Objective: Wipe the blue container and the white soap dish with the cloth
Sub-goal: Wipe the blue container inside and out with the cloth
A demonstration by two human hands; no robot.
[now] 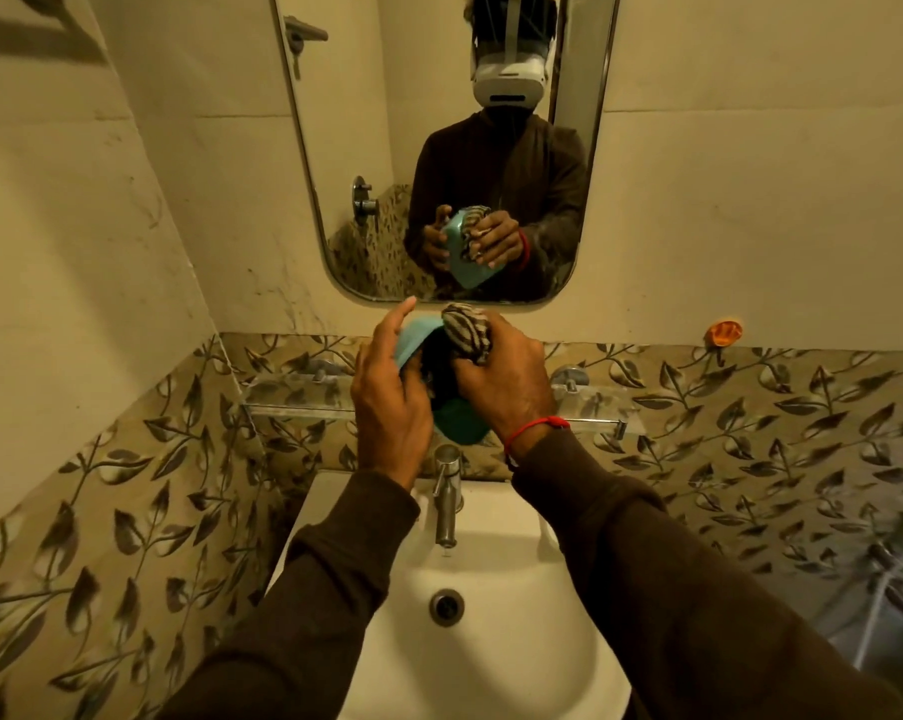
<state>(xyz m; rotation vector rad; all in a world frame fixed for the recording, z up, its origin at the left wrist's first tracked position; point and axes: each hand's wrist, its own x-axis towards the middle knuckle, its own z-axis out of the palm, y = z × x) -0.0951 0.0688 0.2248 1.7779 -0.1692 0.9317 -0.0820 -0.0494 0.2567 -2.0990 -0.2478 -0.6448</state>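
Note:
I hold the blue container (417,339) up above the tap, tilted on its side. My left hand (387,402) grips its left side, with the index finger raised off it. My right hand (501,376) is closed around a bunched striped cloth (467,332) and presses it into the container's open side. The container's lower end (460,420) shows between my wrists. The mirror (441,148) reflects both hands, the container and the cloth. No white soap dish is in view.
A glass shelf (304,394) runs along the wall behind my hands. Below are a steel tap (447,498) and a white basin (501,589) with its drain. An orange hook (723,332) sticks to the wall at the right.

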